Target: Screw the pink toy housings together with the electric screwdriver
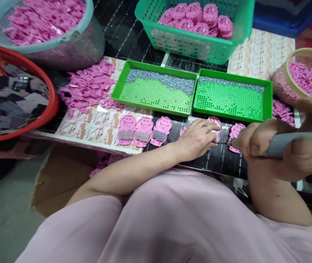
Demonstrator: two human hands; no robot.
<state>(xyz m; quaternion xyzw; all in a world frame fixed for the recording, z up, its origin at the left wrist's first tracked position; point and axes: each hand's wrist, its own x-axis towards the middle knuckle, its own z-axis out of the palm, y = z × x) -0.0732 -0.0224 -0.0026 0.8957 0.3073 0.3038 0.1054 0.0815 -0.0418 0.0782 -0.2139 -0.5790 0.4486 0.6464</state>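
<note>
My right hand (271, 146) is wrapped round a grey electric screwdriver (290, 143), held sideways with its thin bit pointing left. The bit's tip reaches the fingers of my left hand (201, 137), which are closed on a pink plastic piece (214, 119) at the table edge. My fingers cover much of that piece. Another pink piece (182, 130) peeks out left of this hand, partly hidden. Beneath the screwdriver's front end lies one more pink piece (237, 128). Further left, three pink pieces (143, 130) stand in a row, each with a grey patch on its lower part.
Two green trays (156, 108) (232, 113) of small screws lie just beyond my hands. Loose pink parts (90, 86) are heaped at left. Around them stand a red basket (52, 98), a pale blue basket (90, 44), a green basket (189, 47) and a beige basket (282, 82).
</note>
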